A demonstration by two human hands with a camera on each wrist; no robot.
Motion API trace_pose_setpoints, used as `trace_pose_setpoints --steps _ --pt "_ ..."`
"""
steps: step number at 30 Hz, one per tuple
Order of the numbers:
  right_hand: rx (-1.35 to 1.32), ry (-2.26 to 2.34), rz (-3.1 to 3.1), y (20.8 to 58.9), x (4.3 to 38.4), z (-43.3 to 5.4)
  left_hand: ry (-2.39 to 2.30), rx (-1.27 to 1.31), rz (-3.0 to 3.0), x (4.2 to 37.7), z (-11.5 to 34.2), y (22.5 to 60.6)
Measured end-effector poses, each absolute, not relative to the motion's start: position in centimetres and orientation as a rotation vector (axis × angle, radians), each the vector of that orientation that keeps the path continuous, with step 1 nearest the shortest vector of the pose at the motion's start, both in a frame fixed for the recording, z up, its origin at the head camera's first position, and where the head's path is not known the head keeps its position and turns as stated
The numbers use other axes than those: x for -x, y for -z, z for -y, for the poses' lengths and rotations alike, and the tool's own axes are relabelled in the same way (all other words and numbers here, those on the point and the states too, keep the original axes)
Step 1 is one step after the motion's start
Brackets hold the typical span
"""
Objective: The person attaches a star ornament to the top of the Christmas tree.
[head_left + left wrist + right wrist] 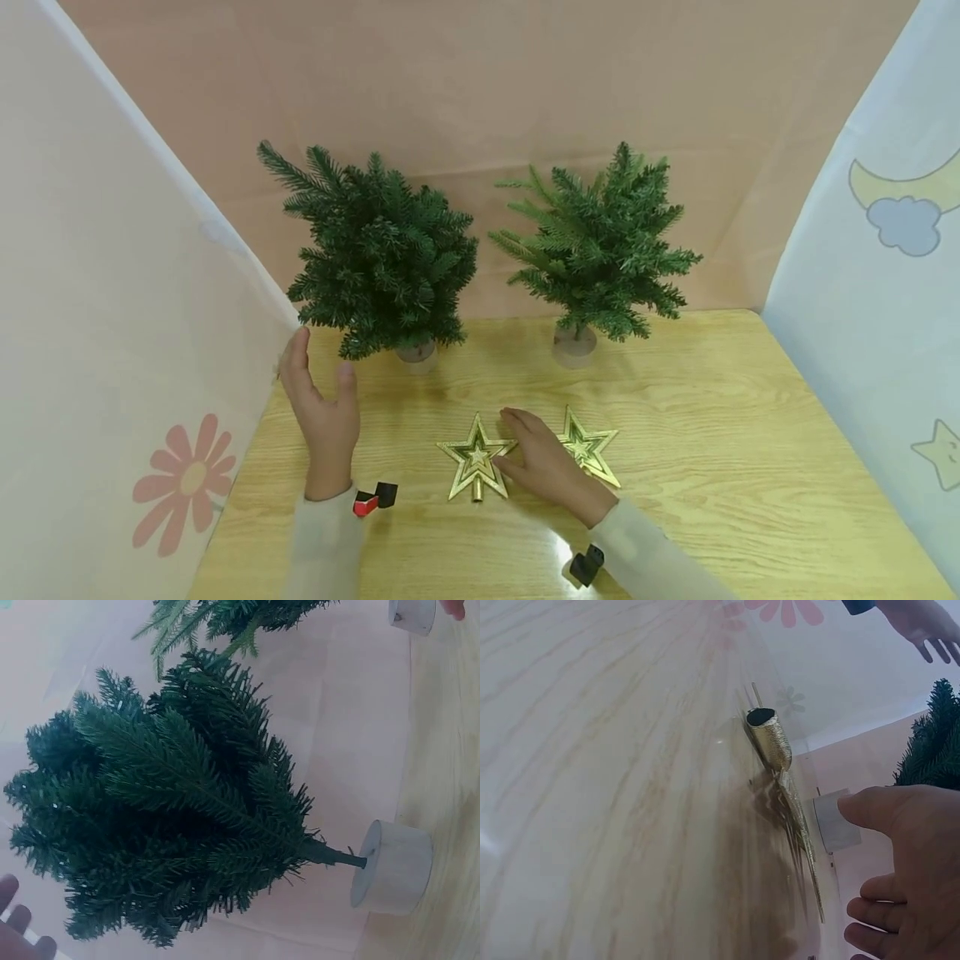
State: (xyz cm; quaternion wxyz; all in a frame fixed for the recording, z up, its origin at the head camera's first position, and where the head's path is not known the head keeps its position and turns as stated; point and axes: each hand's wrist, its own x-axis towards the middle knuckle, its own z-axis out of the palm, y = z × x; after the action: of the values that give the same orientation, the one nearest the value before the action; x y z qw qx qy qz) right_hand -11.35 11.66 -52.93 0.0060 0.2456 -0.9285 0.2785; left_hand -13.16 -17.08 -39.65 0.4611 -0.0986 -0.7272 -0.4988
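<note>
Two gold star tree toppers lie on the wooden table: a left star (465, 454) with its socket toward me, and a right star (596, 443) partly hidden by my right hand. My right hand (546, 462) hovers between them with nothing in its grasp, thumb over the left star's edge. In the right wrist view, that hand's thumb and loosely bent fingers (874, 911) are spread beside a star (771, 742). My left hand (330, 421) is raised, fingers and thumb apart, just in front of the left artificial tree (382, 250), and holds nothing.
A second green tree (607, 242) stands at the back right on a pale round base (574, 347). Cloth walls close in the table: a peach backdrop (480, 75) behind, a flower-printed sheet (97, 292) on the left, a moon-and-star sheet (885, 333) on the right.
</note>
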Motion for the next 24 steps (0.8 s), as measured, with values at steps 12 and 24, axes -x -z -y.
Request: trace_pose_setpoints --steps 12,24 --pt "-0.738 -0.993 2.924 53.6 11.1 -11.4 1.454 0.336 1.674 15.4 17.0 41.8" --pt "-0.726 -0.974 2.955 54.3 11.0 -11.3 1.523 0.370 1.612 16.5 16.5 43.0"
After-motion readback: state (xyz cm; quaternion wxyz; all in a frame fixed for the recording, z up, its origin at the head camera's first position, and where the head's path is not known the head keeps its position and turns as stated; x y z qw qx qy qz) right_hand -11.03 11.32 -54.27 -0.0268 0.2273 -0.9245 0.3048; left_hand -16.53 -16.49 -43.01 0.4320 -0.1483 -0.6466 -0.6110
